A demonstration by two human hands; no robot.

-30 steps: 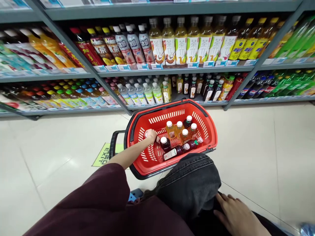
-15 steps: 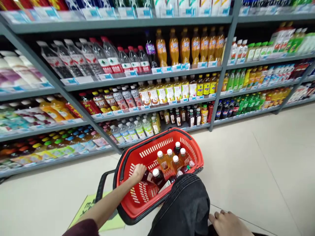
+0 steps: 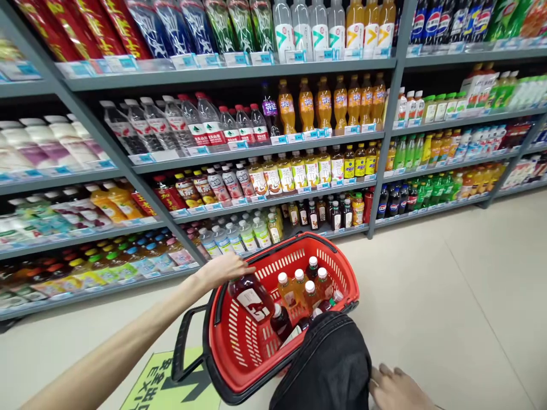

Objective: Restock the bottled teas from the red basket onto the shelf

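Note:
My left hand is closed round the top of a dark juice bottle with a pale label, held tilted over the left end of the red shopping basket. Inside the basket, amber bottles with white caps stand toward the right, and another dark bottle leans near the middle. More bottles lie partly hidden behind my knee. At the lower right, my right hand holds nothing I can see; its fingers are stretched out beside my leg.
Shelves packed with drinks run along the back; dark juice bottles stand on the lowest shelf behind the basket. My black-trousered knee overlaps the basket's near side. A green floor sign lies under the basket's black handle.
My left hand has risen up and left from inside the basket, lifting the dark juice bottle with it. The view has tilted slightly upward. My right hand stays by my leg.

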